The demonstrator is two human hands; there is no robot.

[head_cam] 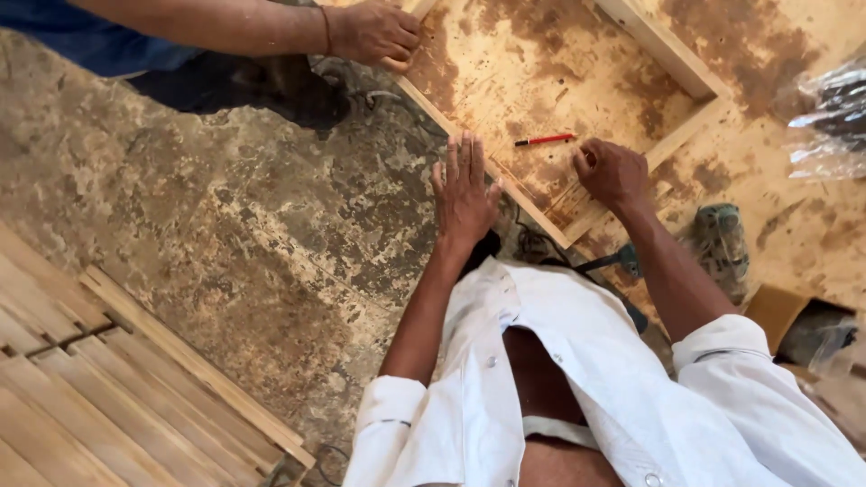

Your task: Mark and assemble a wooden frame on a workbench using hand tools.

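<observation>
a pale wooden frame [532, 203] lies flat on a stained plywood sheet [541, 72], with a red pencil [545, 140] inside it. around it is a mottled concrete floor [225, 225], with stacked wood slats [108, 379] at lower left. the left hand [463, 191] presses flat on the frame's edge, its grip wide. the right hand [612, 173] is curled on the frame's corner, its grip narrow. a co-worker's hand [374, 34] grips the far rail.

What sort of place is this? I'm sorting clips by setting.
Probably a rough carpentry workshop or building site: a wooden frame lies on stained plywood, slats are stacked on a bare concrete floor, and a red pencil lies by the hands.
</observation>
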